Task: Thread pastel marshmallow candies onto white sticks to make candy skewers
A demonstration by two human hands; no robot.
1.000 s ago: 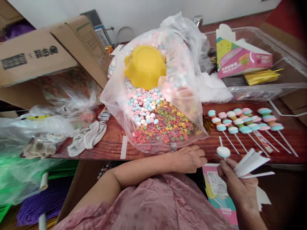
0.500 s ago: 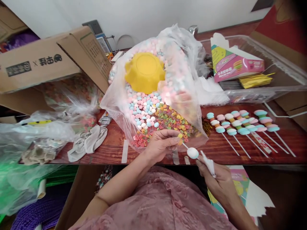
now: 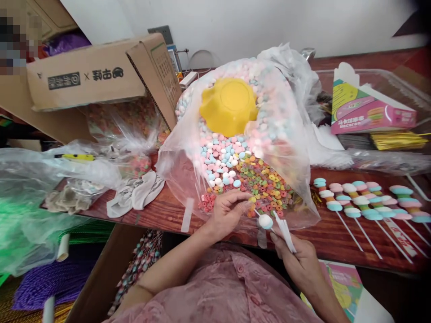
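Observation:
My left hand (image 3: pixel 229 211) pinches small yellow and orange ring candies (image 3: pixel 252 200) at the upper end of a white stick. Lower on that stick sits a white and pale blue marshmallow (image 3: pixel 266 221). My right hand (image 3: pixel 299 253) is closed round a bundle of white sticks (image 3: pixel 285 233) and appears to steady the lower end of the candy stick, partly hidden by the fingers. Just beyond both hands, an open clear plastic bag (image 3: pixel 175 175) holds loose ring candies (image 3: pixel 266 181) and pastel marshmallows (image 3: pixel 222 157). A yellow wavy-edged bowl (image 3: pixel 230 105) lies upside down on them.
Several finished candy skewers (image 3: pixel 362 202) lie at the right of the table. Behind them are a pink Macaron carton (image 3: pixel 370 110) and gold ties (image 3: pixel 399 140). On the left stand a cardboard box (image 3: pixel 94 80) and grey cloth gloves (image 3: pixel 136 195). Purple cords (image 3: pixel 50 280) hang below.
The view has swung left, so the table things appear further right. The marshmallow and stick have come slightly nearer my left hand's fingers. Both hands keep their hold.

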